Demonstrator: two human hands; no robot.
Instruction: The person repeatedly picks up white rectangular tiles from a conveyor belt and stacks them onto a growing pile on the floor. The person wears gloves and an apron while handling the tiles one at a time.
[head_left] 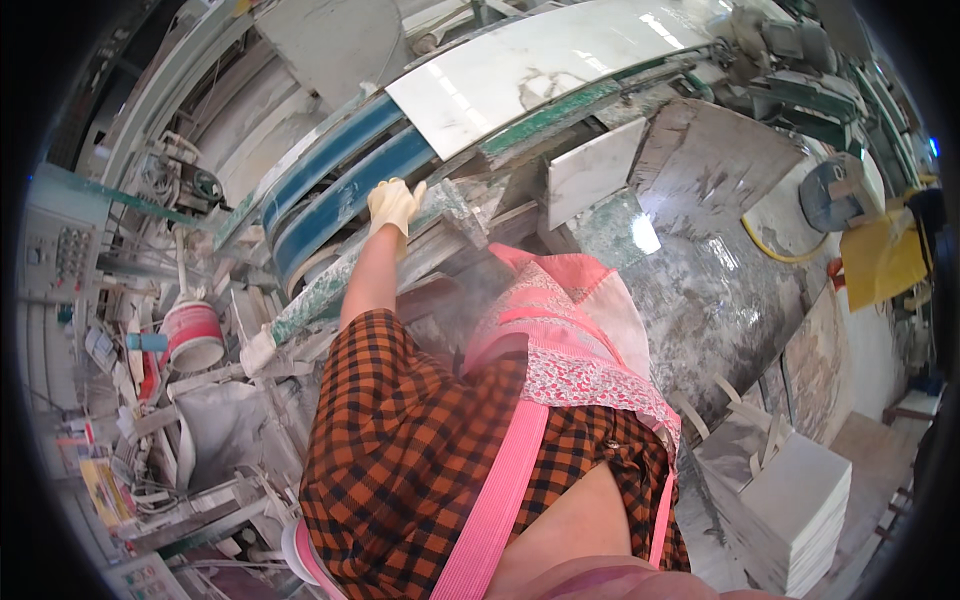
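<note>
My left hand (396, 207), in a pale cream glove, is stretched forward over the near side of a conveyor with blue belts (350, 190). Its fingers look curled down and the thumb sticks out to the right; whatever lies under the fingers is hidden. Just below the hand runs the machine's worn rail (330, 292), flecked with green. Beyond it to the right, a glossy white marble-patterned slab (540, 75) lies flat across the line, its near-left end over the belts. My right hand is out of sight.
Upright slab pieces (597, 172) lean by the conveyor on the right. A stack of pale tiles (795, 510) stands at lower right. A pink bucket (192, 335), a control panel (70, 250) and scattered boards are on the left. A yellow hose (785, 255) crosses the wet floor.
</note>
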